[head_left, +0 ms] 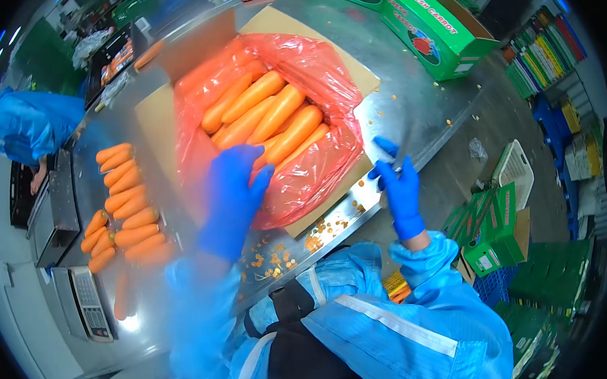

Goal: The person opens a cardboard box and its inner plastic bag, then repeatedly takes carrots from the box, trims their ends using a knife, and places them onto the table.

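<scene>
Left grip (233,197): blue-gloved and blurred, thumb spread well away from the fingers, open over the near left part of the carton; whether it touches a carrot, I cannot tell.
Right grip (402,194): blue-gloved, narrow, fingers bent around a thin grey knife-like tool (403,148) that points away from the body; the tool is too blurred to name surely.
Packed carrots (271,115): just beyond the left grip's fingertips, lying side by side on a slant inside the red liner.
Red liner (320,67): open around the packed carrots, its crumpled edge between the two grips.
Carton (155,122): under the liner, flaps folded outward, resting on the bench (372,67).
Loose carrots (130,200): on the bench, left of the left grip, in a long row with a shorter one beside it.
Orange scraps (276,257): scattered on the bench, nearer the body than the carton.
Scale (91,300): left of the left grip, beyond the loose carrots.
Green box (433,32): farther out than the right grip, on the bench, marked "FRESH CARROT".
Co-worker (35,122): far left, in blue, well apart from both grips.
</scene>
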A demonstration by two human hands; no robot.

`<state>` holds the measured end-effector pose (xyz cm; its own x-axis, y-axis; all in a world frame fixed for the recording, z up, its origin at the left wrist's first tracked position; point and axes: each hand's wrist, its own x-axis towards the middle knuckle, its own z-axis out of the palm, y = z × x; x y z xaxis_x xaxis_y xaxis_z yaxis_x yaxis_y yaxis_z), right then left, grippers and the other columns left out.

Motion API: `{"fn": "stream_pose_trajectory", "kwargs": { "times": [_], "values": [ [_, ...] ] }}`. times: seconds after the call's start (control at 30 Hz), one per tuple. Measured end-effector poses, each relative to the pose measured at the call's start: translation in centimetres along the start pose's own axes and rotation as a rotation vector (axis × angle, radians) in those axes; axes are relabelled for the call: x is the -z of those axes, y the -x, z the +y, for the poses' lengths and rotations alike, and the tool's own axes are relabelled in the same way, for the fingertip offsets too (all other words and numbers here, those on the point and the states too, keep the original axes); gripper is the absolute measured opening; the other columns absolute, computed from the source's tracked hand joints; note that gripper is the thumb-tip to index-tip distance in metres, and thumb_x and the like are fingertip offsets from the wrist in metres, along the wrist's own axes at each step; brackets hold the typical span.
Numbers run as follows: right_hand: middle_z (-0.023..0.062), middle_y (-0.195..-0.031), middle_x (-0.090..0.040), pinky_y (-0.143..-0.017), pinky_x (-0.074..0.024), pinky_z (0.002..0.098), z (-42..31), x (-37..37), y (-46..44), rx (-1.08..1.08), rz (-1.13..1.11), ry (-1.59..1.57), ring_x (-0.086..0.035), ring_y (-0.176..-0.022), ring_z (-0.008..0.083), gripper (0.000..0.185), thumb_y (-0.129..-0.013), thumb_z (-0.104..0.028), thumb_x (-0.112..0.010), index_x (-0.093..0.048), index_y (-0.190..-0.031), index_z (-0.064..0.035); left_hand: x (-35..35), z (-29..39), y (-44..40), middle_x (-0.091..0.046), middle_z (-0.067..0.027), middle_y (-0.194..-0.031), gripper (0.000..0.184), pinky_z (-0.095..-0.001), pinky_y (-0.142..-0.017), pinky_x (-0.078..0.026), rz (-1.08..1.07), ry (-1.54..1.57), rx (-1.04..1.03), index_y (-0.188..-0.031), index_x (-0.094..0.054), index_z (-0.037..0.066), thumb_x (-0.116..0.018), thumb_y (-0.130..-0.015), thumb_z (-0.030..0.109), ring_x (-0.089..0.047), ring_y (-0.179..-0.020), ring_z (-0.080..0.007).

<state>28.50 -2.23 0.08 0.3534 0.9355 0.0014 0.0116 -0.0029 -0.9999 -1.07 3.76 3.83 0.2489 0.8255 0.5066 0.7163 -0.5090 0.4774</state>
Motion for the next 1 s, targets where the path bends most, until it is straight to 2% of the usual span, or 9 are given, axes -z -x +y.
{"fn": "stream_pose_trajectory", "kwargs": {
  "times": [0.13,0.3,0.4,0.47,0.53,0.63,0.77,0.87,1.0],
  "values": [
    [0.0086,-0.119,-0.066,-0.065,-0.0508,0.0225,0.7,0.0,4.4,-0.112,-0.064,0.023,-0.062,-0.071,0.0078,0.038,-0.088,0.000,-0.058,-0.061,-0.126,-0.0038,-6.2,-3.5,-2.1,-0.062,-0.0150,-0.095,0.039,-0.0447,-0.082,-0.047,-0.246,-0.301,-0.036,-0.100,-0.068,0.008,-0.077,-0.073,0.036,-0.059,-0.091,-0.0347],
    [0.0066,-0.114,-0.067,-0.059,-0.0495,0.0215,3.2,0.9,8.5,-0.293,-0.127,-0.035,-0.061,-0.069,0.0081,0.034,-0.091,-0.004,-0.058,-0.061,-0.125,-0.0028,-7.4,-3.9,-2.8,-0.061,-0.0156,-0.100,0.043,-0.0446,-0.082,-0.047,-0.301,-0.376,-0.059,-0.099,-0.069,0.008,-0.079,-0.070,0.038,-0.058,-0.090,-0.0352],
    [0.0071,-0.114,-0.067,-0.058,-0.0492,0.0212,4.2,0.5,9.3,-0.311,-0.173,-0.092,-0.061,-0.068,0.0085,0.033,-0.093,-0.005,-0.057,-0.060,-0.125,-0.0024,-4.0,-2.4,-3.6,-0.062,-0.0146,-0.103,0.044,-0.0426,-0.086,-0.048,-0.174,-0.237,-0.190,-0.101,-0.068,0.006,-0.078,-0.071,0.037,-0.060,-0.096,-0.0340],
    [0.0059,-0.117,-0.066,-0.064,-0.0519,0.0227,3.9,0.1,9.4,-0.314,-0.237,-0.114,-0.062,-0.073,0.0079,0.036,-0.093,-0.005,-0.056,-0.057,-0.130,-0.0037,0.6,0.2,-4.2,-0.061,-0.0133,-0.101,0.041,-0.0423,-0.085,-0.047,-0.079,-0.039,-0.135,-0.102,-0.066,0.004,-0.075,-0.074,0.032,-0.059,-0.098,-0.0320],
    [0.0058,-0.117,-0.066,-0.062,-0.0510,0.0219,3.2,-0.8,9.0,-0.326,-0.251,-0.097,-0.062,-0.073,0.0077,0.037,-0.094,-0.006,-0.056,-0.057,-0.130,-0.0039,4.3,2.0,-3.5,-0.058,-0.0115,-0.098,0.034,-0.0431,-0.079,-0.046,0.030,0.212,0.092,-0.102,-0.062,0.003,-0.071,-0.076,0.024,-0.055,-0.097,-0.0295],
    [0.0069,-0.119,-0.065,-0.061,-0.0504,0.0209,2.3,-2.6,8.4,-0.364,-0.345,-0.142,-0.063,-0.075,0.0074,0.037,-0.095,-0.008,-0.055,-0.056,-0.132,-0.0049,7.4,2.1,-0.2,-0.062,-0.0155,-0.112,0.045,-0.0399,-0.094,-0.047,0.425,0.608,0.168,-0.110,-0.061,-0.003,-0.068,-0.079,0.029,-0.061,-0.103,-0.0277],
    [0.0078,-0.112,-0.069,-0.064,-0.0529,0.0248,-0.1,-5.8,8.4,0.016,-0.555,0.028,-0.067,-0.078,0.0126,0.039,-0.091,-0.011,-0.063,-0.059,-0.130,-0.0069,9.5,2.3,6.9,-0.062,-0.0158,-0.110,0.060,-0.0381,-0.081,-0.054,0.468,1.263,0.629,-0.121,-0.053,-0.003,-0.067,-0.082,0.039,-0.063,-0.093,-0.0279],
    [0.0082,-0.102,-0.070,-0.065,-0.0535,0.0283,-2.7,-7.7,7.8,0.358,-0.745,0.291,-0.069,-0.078,0.0200,0.042,-0.085,-0.015,-0.070,-0.062,-0.127,-0.0128,9.1,3.3,11.4,-0.060,-0.0074,-0.103,0.041,-0.0311,-0.072,-0.049,0.223,1.236,0.727,-0.109,-0.059,0.005,-0.072,-0.078,0.027,-0.060,-0.084,-0.0201],
    [0.0052,-0.087,-0.065,-0.061,-0.0510,0.0336,-4.0,-10.4,8.1,0.599,-0.894,0.492,-0.066,-0.075,0.0252,0.035,-0.078,-0.024,-0.074,-0.067,-0.112,-0.0187,8.6,4.0,17.1,-0.064,-0.0107,-0.106,0.051,-0.0344,-0.086,-0.052,0.172,0.791,0.782,-0.118,-0.058,-0.002,-0.076,-0.077,0.021,-0.062,-0.097,-0.0182]
  ]
}}
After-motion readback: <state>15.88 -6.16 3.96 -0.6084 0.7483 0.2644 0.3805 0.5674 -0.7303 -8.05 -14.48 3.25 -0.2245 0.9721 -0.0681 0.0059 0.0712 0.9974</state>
